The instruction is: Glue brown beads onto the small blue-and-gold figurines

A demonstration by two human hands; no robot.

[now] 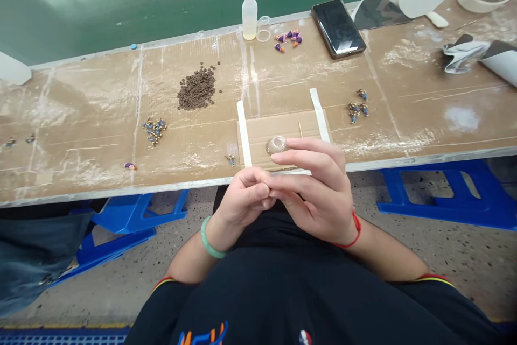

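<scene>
Fingertips (264, 191) of the left hand (242, 208) and right hand (319, 191) are pressing narrowly together, anything held hidden; the right is curving just beside a translucent domed piece (277, 145) lying on a cardboard sheet (278, 129) taped to the workbench (100, 162).

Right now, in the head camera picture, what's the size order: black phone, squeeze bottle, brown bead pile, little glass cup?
1. black phone
2. squeeze bottle and brown bead pile: they look about alike, so I won't rank them
3. little glass cup
</scene>
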